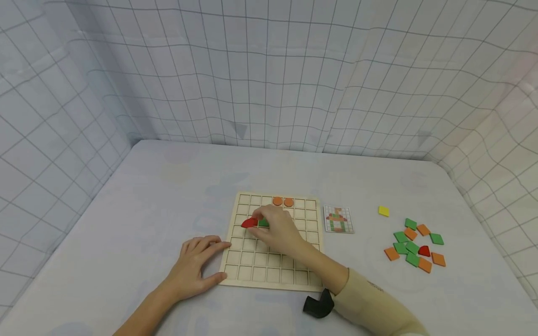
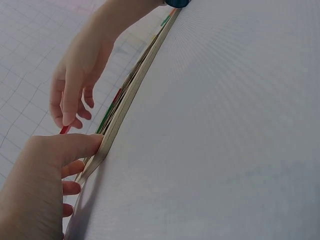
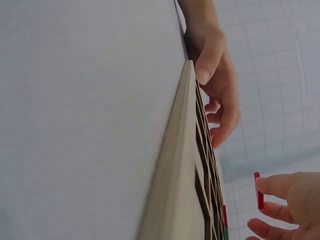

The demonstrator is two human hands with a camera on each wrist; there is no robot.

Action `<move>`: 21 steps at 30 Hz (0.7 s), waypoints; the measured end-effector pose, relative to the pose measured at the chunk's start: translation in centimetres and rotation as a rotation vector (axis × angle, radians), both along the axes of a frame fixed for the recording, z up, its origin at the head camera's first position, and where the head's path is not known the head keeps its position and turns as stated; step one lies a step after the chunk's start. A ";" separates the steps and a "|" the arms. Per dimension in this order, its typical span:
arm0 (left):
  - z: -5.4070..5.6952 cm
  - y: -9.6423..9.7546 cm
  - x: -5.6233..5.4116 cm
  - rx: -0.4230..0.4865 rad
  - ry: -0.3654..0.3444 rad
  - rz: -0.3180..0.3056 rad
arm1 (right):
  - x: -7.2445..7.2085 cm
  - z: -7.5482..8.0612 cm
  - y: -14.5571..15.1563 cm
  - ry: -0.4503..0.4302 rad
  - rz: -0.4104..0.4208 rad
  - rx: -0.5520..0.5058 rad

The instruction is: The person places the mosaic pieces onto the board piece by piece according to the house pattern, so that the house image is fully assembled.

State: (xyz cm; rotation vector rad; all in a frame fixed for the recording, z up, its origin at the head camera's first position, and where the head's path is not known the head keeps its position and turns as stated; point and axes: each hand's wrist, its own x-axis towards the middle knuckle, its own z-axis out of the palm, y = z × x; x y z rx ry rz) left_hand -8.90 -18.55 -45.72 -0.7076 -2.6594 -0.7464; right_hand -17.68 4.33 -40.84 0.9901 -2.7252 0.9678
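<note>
We read the left hand (image 1: pixel 195 267) as steadying the board (image 1: pixel 259 259) by its left edge. Patterned card (image 1: pixel 338 219) just right of it, presumably for easy checking; loose tiles (image 1: pixel 412 247) farther right on the table (image 1: pixel 126 252), handy to the right hand (image 1: pixel 278 229). Left fingers spread, thumb and forefinger touching the edge. Right thumb and forefinger pinch a red piece (image 3: pixel 259 192), raised above the board's left part.

A thin, small red piece (image 3: pixel 259 191) is pinched in the right hand (image 1: pixel 275 228), raised just clear of a square board (image 1: pixel 260 259). Pale wood ruled into cells, the board lies flat, the left hand (image 1: pixel 196 265) touching its left edge.
</note>
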 end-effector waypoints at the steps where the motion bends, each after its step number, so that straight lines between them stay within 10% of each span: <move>1: 0.0 0.0 0.0 -0.001 0.000 -0.001 | -0.1 -0.2 -0.2 0.008 -0.007 0.016; 21: 0.0 0.0 0.0 -0.012 -0.010 0.009 | 0.4 -2.0 -2.0 0.106 -0.020 0.153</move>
